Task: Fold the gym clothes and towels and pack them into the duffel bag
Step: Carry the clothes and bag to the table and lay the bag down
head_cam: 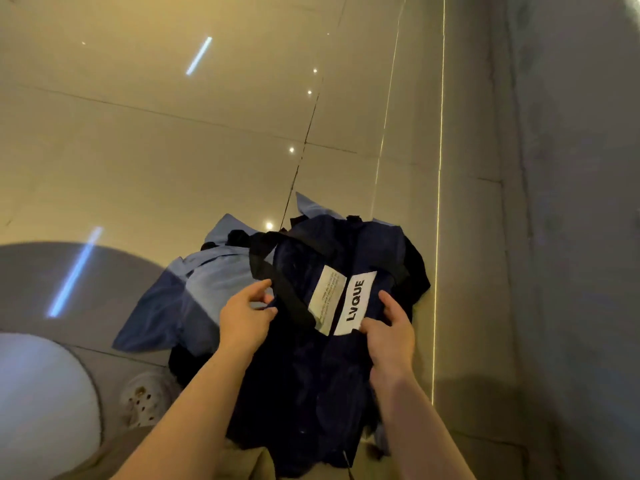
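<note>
Your left hand (247, 315) pinches the strap (277, 282) and your right hand (389, 329) grips the duffel bag (311, 358); the limp bag may sag shut over the blue clothes (194, 292) at centre-left.

Glossy beige tiled floor (156, 133), crossed by dark grout lines (304, 143). It mirrors small round ceiling lights and two long bluish tube lights (199, 56). Right of the floor, a thin bright strip of light (439, 237) runs along the foot of a matte grey wall (571, 202). At the floor's lower left lies a rounded grey shadow (86, 265) beside a pale round shape (38, 393).
</note>
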Tool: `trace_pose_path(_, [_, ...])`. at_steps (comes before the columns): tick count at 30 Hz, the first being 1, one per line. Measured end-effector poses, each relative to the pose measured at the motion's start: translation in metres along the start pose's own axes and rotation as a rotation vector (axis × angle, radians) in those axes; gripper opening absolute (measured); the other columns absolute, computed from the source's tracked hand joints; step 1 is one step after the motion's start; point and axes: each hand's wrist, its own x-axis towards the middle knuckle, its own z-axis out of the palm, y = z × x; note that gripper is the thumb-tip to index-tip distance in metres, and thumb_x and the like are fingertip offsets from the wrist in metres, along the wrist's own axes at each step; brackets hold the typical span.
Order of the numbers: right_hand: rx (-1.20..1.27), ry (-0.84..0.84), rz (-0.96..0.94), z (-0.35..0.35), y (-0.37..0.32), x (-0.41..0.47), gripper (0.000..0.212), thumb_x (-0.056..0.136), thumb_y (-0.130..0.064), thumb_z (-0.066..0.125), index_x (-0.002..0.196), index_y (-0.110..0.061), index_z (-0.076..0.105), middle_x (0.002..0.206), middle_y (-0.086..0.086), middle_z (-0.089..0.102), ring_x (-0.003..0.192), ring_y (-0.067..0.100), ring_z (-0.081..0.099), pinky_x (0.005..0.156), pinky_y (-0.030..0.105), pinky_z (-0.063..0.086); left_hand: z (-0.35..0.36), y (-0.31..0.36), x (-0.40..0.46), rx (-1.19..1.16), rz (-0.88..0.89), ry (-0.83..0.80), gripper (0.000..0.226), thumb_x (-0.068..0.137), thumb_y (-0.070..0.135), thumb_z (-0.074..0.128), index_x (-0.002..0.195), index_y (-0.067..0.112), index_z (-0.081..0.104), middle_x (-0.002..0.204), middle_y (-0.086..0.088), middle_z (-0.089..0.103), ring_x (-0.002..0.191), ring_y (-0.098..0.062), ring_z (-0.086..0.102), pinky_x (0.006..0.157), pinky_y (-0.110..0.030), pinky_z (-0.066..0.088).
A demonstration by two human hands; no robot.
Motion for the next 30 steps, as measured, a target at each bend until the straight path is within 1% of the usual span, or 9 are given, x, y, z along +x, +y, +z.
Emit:
trace_pose_path(2, [0.002,-0.034,-0.035,-0.009,-0.014,-0.017,0.061,0.082,0.008,0.057,0.13,-0.029,0.055,0.112,-0.01,0.054,0.086,0.003,0.055,0.077,0.029,0.052,-0.007,0.003,-0.022,0.006,-0.023,0.033,0.044,0.09,-0.003,0.059,0.127,0.02,0.06,0.101,0.002,0.056,0.09,-0.014,0.051,0.071,-0.02,0.04])
trace_pose_path(7, [0.024,-0.131,-0.107,-0.036,-0.034,-0.055,0.061,0.078,0.009,0.056,0.12,-0.034,0.062,0.119,-0.002,0.06,0.1,0.02,0.062,0.087,0.045,0.055,-0.029,0.012,-0.072,-0.158,-0.04,0.136,0.04,0.087,-0.006,0.06,0.115,0.022,0.066,0.102,-0.006,0.065,0.096,-0.021,0.06,0.087,-0.036,0.048])
trace_pose_path(10, [0.051,-0.203,-0.151,-0.047,-0.047,-0.084,0.06,0.077,0.01,0.056,0.11,-0.039,0.064,0.117,0.0,0.063,0.104,0.023,0.062,0.087,0.047,0.055,-0.047,0.035,-0.11,-0.286,0.045,0.181,0.038,0.088,-0.006,0.06,0.107,0.026,0.066,0.095,-0.001,0.066,0.091,-0.016,0.062,0.088,-0.036,0.05])
trace_pose_path(14, [0.114,-0.303,-0.27,-0.05,-0.082,-0.135,0.059,0.078,0.012,0.054,0.117,-0.031,0.064,0.116,0.001,0.064,0.105,0.022,0.062,0.087,0.042,0.055,-0.084,0.079,-0.162,-0.441,0.241,0.28,0.037,0.086,-0.007,0.061,0.1,0.026,0.07,0.088,0.003,0.069,0.086,-0.012,0.065,0.087,-0.034,0.053])
trace_pose_path(17, [0.185,-0.397,-0.391,-0.05,-0.122,-0.182,0.059,0.079,0.014,0.052,0.119,-0.027,0.064,0.113,0.004,0.066,0.1,0.022,0.065,0.075,0.035,0.056,-0.122,0.109,-0.21,-0.501,0.425,0.39,0.041,0.082,-0.005,0.066,0.091,0.035,0.071,0.088,0.004,0.072,0.088,-0.012,0.068,0.085,-0.035,0.055])
trace_pose_path(22, [0.285,-0.59,-0.649,-0.053,-0.176,-0.281,0.061,0.077,0.017,0.049,0.105,-0.033,0.067,0.114,0.005,0.066,0.101,0.025,0.066,0.077,0.038,0.056,-0.191,0.144,-0.314,-0.565,0.752,0.591,0.035,0.083,-0.002,0.069,0.092,0.031,0.07,0.083,0.006,0.073,0.084,-0.008,0.069,0.08,-0.025,0.056])
trace_pose_path(25, [0.335,-0.731,-0.766,-0.05,-0.193,-0.342,0.062,0.078,0.017,0.049,0.1,-0.037,0.07,0.117,0.006,0.066,0.104,0.027,0.064,0.082,0.042,0.056,-0.231,0.151,-0.379,-0.535,0.936,0.77,0.032,0.082,-0.002,0.07,0.092,0.029,0.07,0.084,0.007,0.073,0.083,-0.006,0.069,0.084,-0.026,0.055])
trace_pose_path(28, [0.347,-0.874,-0.871,-0.044,-0.2,-0.402,0.063,0.078,0.016,0.048,0.102,-0.037,0.071,0.115,0.009,0.068,0.099,0.023,0.065,0.078,0.037,0.056,-0.266,0.143,-0.444,-0.562,1.036,0.936,0.034,0.081,-0.005,0.07,0.092,0.027,0.07,0.083,0.006,0.073,0.082,-0.007,0.07,0.079,-0.025,0.055])
trace_pose_path(30, [0.349,-0.99,-0.899,-0.04,-0.199,-0.438,0.061,0.082,0.017,0.045,0.106,-0.034,0.069,0.108,0.0,0.071,0.092,0.019,0.068,0.075,0.033,0.057,-0.282,0.133,-0.484,-0.585,1.075,1.021,0.034,0.082,-0.004,0.069,0.093,0.028,0.07,0.086,0.004,0.074,0.084,-0.009,0.07,0.077,-0.027,0.057])
